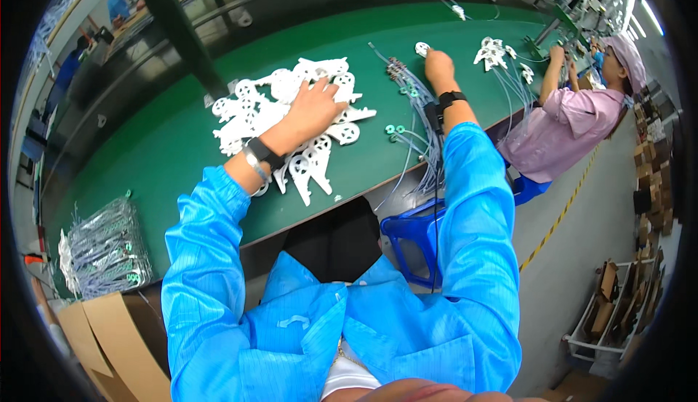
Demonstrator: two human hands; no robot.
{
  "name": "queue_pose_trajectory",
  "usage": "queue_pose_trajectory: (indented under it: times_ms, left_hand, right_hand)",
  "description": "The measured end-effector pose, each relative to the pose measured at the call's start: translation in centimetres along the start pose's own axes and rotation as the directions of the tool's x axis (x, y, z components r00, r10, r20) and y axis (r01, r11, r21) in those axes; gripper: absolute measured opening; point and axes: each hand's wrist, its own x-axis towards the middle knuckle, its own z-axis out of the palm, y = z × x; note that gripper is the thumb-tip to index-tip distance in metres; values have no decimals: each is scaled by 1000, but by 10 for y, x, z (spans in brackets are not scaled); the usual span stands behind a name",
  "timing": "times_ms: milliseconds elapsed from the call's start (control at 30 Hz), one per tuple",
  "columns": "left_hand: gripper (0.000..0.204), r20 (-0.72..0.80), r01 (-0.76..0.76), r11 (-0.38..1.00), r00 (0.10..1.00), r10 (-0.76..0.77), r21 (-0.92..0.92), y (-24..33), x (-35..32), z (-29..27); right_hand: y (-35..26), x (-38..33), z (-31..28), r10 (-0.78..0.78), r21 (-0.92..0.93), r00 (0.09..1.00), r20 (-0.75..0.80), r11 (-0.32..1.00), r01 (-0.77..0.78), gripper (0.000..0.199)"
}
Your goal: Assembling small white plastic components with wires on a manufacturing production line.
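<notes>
A heap of white plastic parts (243,114), many with round spoked ends and pointed arms, spreads over the green tabletop (363,162). My left hand (313,111) rests on top of this heap, fingers apart and pointing away from me. Farther right, my right hand (439,71) is reached out with its fingers closed on a single white plastic part (422,49), whose round end sticks out past the fingertips. Beside the right forearm lies a bundle of grey-blue cables (412,85) with small green rings (395,130); some hang over the near edge.
A co-worker in pink (560,129) works at the table's right end, near white parts with cables (493,53). Bagged cables (109,249) lie at the near left, above a cardboard box (116,336). A dark green post (178,27) rises behind the heap. A blue stool (411,238) stands below.
</notes>
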Motion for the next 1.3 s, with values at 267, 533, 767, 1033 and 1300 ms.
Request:
queue_pose_trajectory:
  times_ms: [267,533,767,1033,1300]
  left_hand:
    - [18,1,8,993,1000,-8,-116,-2,-15,-3]
    - [24,-213,80,888,958,-195,-454,-30,-23,-10]
    - [25,-233,146,594,826,-514,-791,-52,-39,-17]
    - [44,-262,278,835,861,-436,-474,-17,-67,-39]
    - [62,-158,-64,268,925,-345,-961,111,-22,-64]
  right_hand:
    - [-34,-62,-61,-140,609,990,-7,785,115,30]
    - [-51,-143,-88,-346,753,928,137,646,130,30]
    - [-31,-180,-91,-436,361,885,164,861,357,23]
    - [25,-125,-131,57,976,985,162,-156,-152,15]
    - [22,-118,-189,-267,685,950,-162,-723,-87,21]
